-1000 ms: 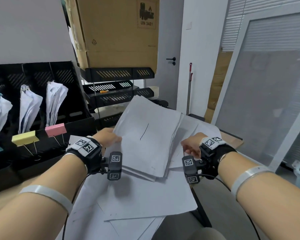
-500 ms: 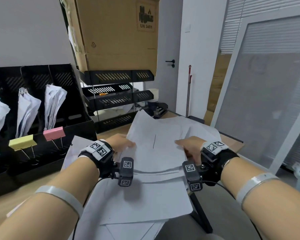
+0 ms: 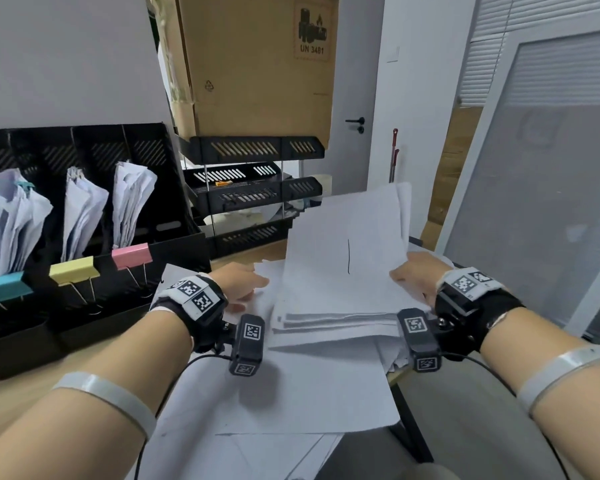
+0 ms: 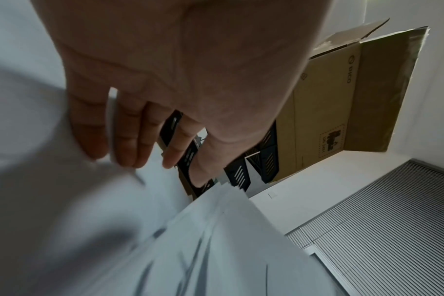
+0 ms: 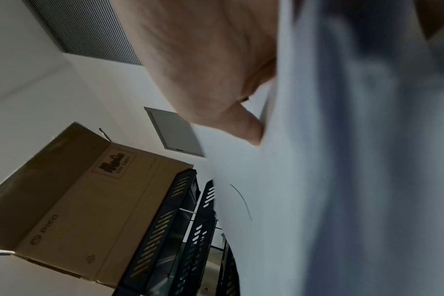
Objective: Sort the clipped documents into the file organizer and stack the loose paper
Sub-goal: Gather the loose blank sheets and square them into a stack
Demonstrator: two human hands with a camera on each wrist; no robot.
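A stack of loose white paper [image 3: 343,265] with a short pen stroke on its top sheet is tilted up at its far end, over more loose sheets [image 3: 309,393] on the table. My right hand [image 3: 413,275] pinches the stack's right edge, thumb [image 5: 251,130] on top. To the stack's left, my left hand [image 3: 243,285] lies with straight fingers [image 4: 129,144] against sheets there. The black file organizer [image 3: 142,147] at the left holds three clipped documents, with a blue clip [image 3: 4,287], a yellow clip [image 3: 71,270] and a pink clip [image 3: 131,255].
Black stacked letter trays [image 3: 257,147] stand behind the paper, with a big cardboard box [image 3: 257,81] on top. The wooden table [image 3: 14,386] ends just right of the sheets, where a dark leg [image 3: 409,427] drops to the floor. A glass partition [image 3: 534,202] stands to the right.
The stack went down flat half a second ago and now stands tilted up again, further right. My left hand has come off its top and lies at its left side.
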